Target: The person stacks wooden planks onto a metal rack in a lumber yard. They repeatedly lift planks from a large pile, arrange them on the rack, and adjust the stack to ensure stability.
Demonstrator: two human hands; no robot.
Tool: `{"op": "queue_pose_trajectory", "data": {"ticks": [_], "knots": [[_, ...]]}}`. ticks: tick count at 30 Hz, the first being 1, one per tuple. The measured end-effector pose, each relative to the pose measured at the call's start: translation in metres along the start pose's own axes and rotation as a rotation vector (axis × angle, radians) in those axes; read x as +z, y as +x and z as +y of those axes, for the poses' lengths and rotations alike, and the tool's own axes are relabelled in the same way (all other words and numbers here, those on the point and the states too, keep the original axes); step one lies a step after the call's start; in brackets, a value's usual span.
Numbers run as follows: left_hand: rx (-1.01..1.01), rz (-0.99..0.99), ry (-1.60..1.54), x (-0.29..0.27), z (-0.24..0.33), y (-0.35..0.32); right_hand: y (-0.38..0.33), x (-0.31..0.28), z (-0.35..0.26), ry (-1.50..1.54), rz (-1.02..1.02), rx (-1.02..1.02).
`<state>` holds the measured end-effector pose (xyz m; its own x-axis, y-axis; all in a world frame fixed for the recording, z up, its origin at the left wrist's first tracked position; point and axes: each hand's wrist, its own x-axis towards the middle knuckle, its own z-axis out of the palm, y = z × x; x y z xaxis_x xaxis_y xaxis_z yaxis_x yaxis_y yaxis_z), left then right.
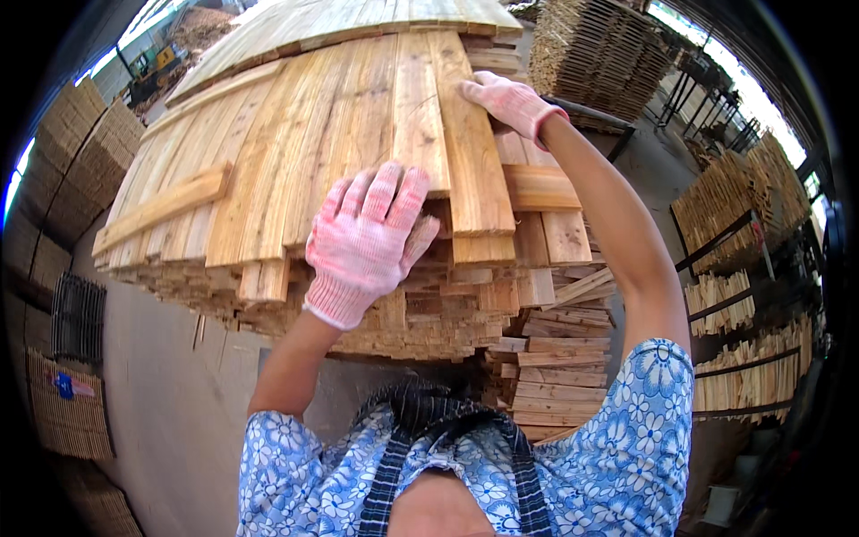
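Observation:
A tall stack of pale wooden planks rises in front of me. My left hand, in a pink knitted glove, lies flat with fingers spread on the near ends of the top planks. My right hand, also gloved, reaches further up and presses on one long plank near its far end. A single loose batten lies crosswise on the stack's left side. Neither hand closes around anything.
Racks of bundled wooden slats stand on the right. More stacked slat bundles fill the left side, and a woven pallet stack sits behind. A grey concrete floor runs below the stack.

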<state>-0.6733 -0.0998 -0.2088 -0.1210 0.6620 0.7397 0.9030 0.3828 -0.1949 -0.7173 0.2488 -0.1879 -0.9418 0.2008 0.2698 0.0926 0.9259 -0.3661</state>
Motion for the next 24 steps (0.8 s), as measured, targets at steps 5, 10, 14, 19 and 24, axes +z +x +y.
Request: {"op": "queue_pose_trajectory", "data": {"ticks": [5,10,14,19,24], "knots": [[0.063,0.013,-0.104,-0.01,0.036,-0.03,-0.017,-0.042,0.055,-0.228,-0.003,0.296],[0.061,0.07,-0.241,0.025,0.086,-0.002,0.038,-0.047,0.088,-0.282,0.001,0.279],[0.056,0.056,-0.218,0.043,0.079,0.004,0.083,-0.039,0.091,-0.243,-0.191,0.236],[0.049,0.154,-0.167,0.053,0.073,0.012,0.088,-0.043,0.122,-0.065,-0.161,0.157],[0.077,0.084,-0.109,0.043,0.066,0.01,0.096,-0.047,0.09,-0.055,-0.252,0.208]]}}
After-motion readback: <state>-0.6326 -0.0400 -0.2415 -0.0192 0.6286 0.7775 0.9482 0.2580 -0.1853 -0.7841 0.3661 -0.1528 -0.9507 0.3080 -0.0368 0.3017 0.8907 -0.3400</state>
